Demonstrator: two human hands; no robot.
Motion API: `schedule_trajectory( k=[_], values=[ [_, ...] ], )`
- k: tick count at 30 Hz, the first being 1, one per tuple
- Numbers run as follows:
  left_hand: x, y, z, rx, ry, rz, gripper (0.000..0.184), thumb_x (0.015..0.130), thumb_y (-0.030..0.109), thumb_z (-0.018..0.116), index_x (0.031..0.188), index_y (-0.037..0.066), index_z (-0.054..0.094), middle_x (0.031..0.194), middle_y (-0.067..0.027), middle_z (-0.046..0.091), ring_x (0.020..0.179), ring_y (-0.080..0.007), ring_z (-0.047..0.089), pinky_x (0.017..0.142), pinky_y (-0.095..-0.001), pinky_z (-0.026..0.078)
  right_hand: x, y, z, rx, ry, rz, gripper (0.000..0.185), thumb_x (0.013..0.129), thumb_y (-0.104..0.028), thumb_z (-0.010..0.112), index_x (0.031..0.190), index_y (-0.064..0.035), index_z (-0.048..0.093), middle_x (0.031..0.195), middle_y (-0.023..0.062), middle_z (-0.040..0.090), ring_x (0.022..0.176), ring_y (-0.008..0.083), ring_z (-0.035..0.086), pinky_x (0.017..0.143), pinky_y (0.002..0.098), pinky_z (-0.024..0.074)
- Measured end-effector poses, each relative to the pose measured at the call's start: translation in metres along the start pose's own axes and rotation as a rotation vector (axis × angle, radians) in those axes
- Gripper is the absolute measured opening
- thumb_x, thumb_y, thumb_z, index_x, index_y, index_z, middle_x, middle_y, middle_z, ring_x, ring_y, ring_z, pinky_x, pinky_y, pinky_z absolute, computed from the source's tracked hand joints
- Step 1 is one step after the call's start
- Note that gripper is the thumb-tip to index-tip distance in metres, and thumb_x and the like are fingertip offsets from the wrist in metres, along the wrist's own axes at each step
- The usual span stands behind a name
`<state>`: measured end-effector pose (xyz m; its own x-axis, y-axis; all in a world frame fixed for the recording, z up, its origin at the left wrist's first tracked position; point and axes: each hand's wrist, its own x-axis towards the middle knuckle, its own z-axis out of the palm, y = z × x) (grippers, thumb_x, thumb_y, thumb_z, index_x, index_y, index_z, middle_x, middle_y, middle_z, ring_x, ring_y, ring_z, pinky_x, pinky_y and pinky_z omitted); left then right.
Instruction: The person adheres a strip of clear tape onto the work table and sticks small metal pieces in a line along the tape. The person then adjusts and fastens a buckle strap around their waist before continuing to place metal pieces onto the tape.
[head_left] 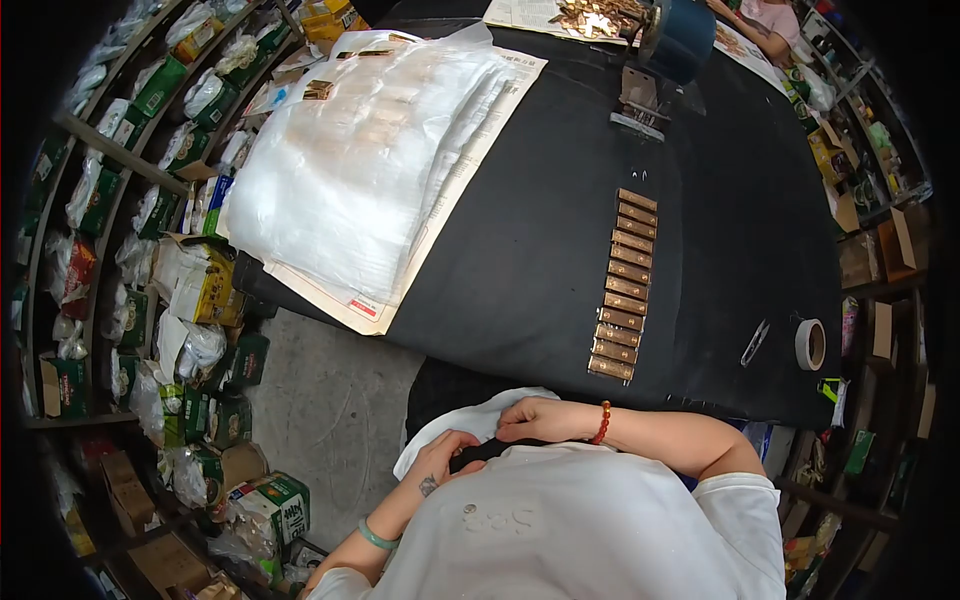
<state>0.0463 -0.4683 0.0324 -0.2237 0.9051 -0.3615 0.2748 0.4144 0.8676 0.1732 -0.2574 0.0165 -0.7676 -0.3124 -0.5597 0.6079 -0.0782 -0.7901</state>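
So both hands are down in the lap, off the tabletop (530, 220). The left hand (435, 462) has its fingers bent inward beside some bunched white fabric (420, 448). The right hand (540, 418) is curled at the fabric's upper edge, fingers close together. Can't tell if either one is actually pinching cloth, since the tips are tucked out of sight.

The copper-coloured metal plates (628, 272) sit in a column running from the near edge toward a metal fixture (640, 105). My guess is they're lined up like that so each one is easy to reach and count. Nobody's touching them.

Off to the left, plastic sheets (340, 170) are stacked on printed paper (500, 105), which probably keeps them off the black surface. The tweezers (755, 342) and tape roll (802, 345) are on the right-hand side, likely kept handy but clear of the column. Another person's forearm (770, 40) shows at the far edge.
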Motion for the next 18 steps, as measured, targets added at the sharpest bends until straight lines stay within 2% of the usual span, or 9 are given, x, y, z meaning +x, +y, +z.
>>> schedule_trajectory(
  k=[8,10,12,13,15,16,18],
  values=[
    [0.000,0.008,-0.019,-0.017,-0.079,-0.044,0.032,0.079,0.017,0.071,0.103,0.001,0.058,0.097,-0.0084,0.060,0.083,-0.0206,0.056,0.075,-0.0278,0.045,-0.010,0.000,0.003,-0.198,0.046,-0.098,0.025,0.095,-0.022,0.054,0.080,-0.0037,0.061,0.079,-0.0034,0.053,0.066,0.0082,0.043,0.059,0.0225,0.0365],
    [0.008,0.009,-0.019,0.030,-0.119,-0.036,0.032,0.078,0.018,0.071,0.102,0.001,0.058,0.096,-0.0099,0.060,0.084,-0.0215,0.057,0.075,-0.0293,0.046,-0.029,-0.004,-0.006,-0.137,0.115,-0.183,0.018,0.092,-0.021,0.058,0.085,-0.0049,0.061,0.080,-0.0030,0.054,0.067,0.0080,0.044,0.060,0.0216,0.0383],
    [0.016,0.006,-0.017,0.029,-0.203,-0.003,0.032,0.077,0.017,0.071,0.101,0.000,0.059,0.095,-0.0113,0.060,0.085,-0.0225,0.057,0.075,-0.0308,0.046,-0.045,0.010,-0.013,-0.030,0.071,-0.128,0.013,0.089,-0.019,0.063,0.092,-0.0058,0.061,0.082,-0.0023,0.056,0.068,0.0083,0.046,0.061,0.0215,0.0398],
    [0.022,0.005,-0.015,0.051,-0.214,0.042,0.032,0.077,0.016,0.071,0.102,0.000,0.060,0.088,-0.0104,0.060,0.078,-0.0206,0.057,0.071,-0.0287,0.046,-0.054,0.016,-0.011,-0.082,0.117,-0.200,0.016,0.086,-0.016,0.066,0.095,-0.0050,0.060,0.080,-0.0009,0.056,0.067,0.0086,0.046,0.060,0.0224,0.0401],
    [0.029,0.020,-0.024,-0.011,-0.320,-0.179,0.033,0.078,0.016,0.071,0.104,-0.001,0.059,0.080,-0.0076,0.060,0.071,-0.0174,0.054,0.067,-0.0261,0.044,-0.070,0.010,-0.006,-0.396,0.185,-0.191,0.019,0.082,-0.014,0.069,0.095,-0.0032,0.060,0.078,0.0007,0.056,0.066,0.0102,0.047,0.060,0.0228,0.0406],
    [0.030,0.020,-0.021,-0.015,-0.338,-0.194,0.033,0.078,0.016,0.071,0.104,-0.001,0.059,0.080,-0.0076,0.060,0.071,-0.0174,0.054,0.067,-0.0261,0.044,-0.072,0.010,-0.003,-0.373,0.183,-0.184,0.019,0.082,-0.014,0.069,0.095,-0.0032,0.060,0.078,0.0007,0.056,0.066,0.0102,0.047,0.060,0.0228,0.0406],
    [0.037,0.021,-0.015,-0.154,-0.237,-0.220,0.033,0.079,0.016,0.071,0.105,0.000,0.060,0.077,-0.0060,0.060,0.068,-0.0154,0.053,0.065,-0.0253,0.043,-0.075,0.007,0.001,-0.335,0.251,-0.143,0.021,0.080,-0.013,0.069,0.095,-0.0025,0.060,0.079,0.0014,0.056,0.066,0.0115,0.048,0.060,0.0238,0.0412]
  ],
)
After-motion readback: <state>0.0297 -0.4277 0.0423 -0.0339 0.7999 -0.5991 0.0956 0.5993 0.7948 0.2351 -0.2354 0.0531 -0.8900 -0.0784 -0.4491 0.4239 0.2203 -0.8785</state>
